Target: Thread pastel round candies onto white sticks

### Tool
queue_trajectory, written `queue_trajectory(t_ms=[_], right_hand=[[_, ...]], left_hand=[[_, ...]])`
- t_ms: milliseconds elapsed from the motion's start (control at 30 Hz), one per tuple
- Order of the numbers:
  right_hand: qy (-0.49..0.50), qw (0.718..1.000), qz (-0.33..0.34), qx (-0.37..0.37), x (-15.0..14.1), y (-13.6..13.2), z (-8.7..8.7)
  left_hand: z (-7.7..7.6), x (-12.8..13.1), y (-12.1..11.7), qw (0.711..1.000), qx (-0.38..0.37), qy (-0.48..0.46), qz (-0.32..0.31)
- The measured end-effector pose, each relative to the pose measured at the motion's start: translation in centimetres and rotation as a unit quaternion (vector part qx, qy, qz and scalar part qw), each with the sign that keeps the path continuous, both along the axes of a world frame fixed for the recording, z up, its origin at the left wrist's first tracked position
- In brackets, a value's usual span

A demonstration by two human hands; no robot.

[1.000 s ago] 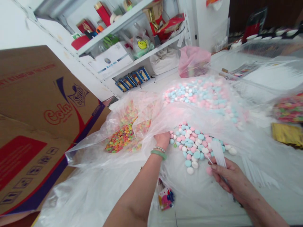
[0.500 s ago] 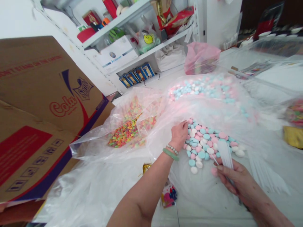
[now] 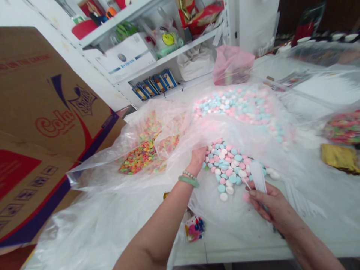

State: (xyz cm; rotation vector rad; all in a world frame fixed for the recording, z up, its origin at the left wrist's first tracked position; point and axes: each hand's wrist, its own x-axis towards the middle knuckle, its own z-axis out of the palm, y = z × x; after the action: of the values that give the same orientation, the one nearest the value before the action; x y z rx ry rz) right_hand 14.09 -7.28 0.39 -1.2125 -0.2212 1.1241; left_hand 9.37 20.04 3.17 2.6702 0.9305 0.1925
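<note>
Right hand (image 3: 267,202) pinches white sticks (image 3: 258,177); left hand (image 3: 198,159) touches the pastel candies (image 3: 225,165), its fingertips' state unclear.

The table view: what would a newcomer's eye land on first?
Probably the pile of pink, blue and white candies in the middle, with the left hand at its left edge and the right hand holding white strips near its right side. Next, the big "Cola" carton filling the left side, and the bright little rings in a clear plastic bag between carton and candies.
</note>
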Motion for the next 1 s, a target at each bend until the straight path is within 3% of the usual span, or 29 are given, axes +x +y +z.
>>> queue_trajectory(t_ms=[133,200,300,433,533,633,700,800,867,1000], right_hand=[[0.004,1.0,-0.01,0.0,0.0,0.0,0.2],[-0.002,1.0,-0.016,0.006,0.0,0.1,0.3],[-0.02,1.0,-0.02,0.008,-0.2,0.2,0.3],[-0.067,0.997,-0.023,-0.024,-0.6,0.1,0.8],[-0.153,0.985,0.012,-0.079,-1.8,0.2,2.2],[-0.265,0.953,0.063,-0.135,-4.0,1.4,3.4],[-0.313,0.934,0.103,-0.137,-5.5,3.1,3.4],[-0.321,0.928,0.143,-0.124,-6.5,5.9,2.3],[-0.323,0.927,0.12,-0.144,-5.8,7.4,1.6],[-0.345,0.921,-0.001,-0.182,-3.3,9.0,1.9]], left_hand=[[2.5,-2.6,-3.1,0.995,-0.02,-0.08,0.05],[3.2,-5.4,-5.9,0.995,-0.046,-0.084,-0.001],[2.9,-9.9,-10.6,0.992,-0.045,0.034,-0.115],[1.3,-13.4,-14.1,0.986,0.001,0.111,-0.122],[0.7,-14.0,-14.1,0.987,0.008,0.102,-0.123],[0.6,-13.9,-13.4,0.987,0.002,0.086,-0.132],[0.8,-13.9,-13.1,0.988,0.001,0.08,-0.134],[0.9,-13.9,-12.7,0.989,-0.001,0.072,-0.129],[0.9,-14.0,-12.5,0.991,-0.001,0.067,-0.115],[0.6,-14.8,-12.5,0.992,-0.003,0.058,-0.112]])
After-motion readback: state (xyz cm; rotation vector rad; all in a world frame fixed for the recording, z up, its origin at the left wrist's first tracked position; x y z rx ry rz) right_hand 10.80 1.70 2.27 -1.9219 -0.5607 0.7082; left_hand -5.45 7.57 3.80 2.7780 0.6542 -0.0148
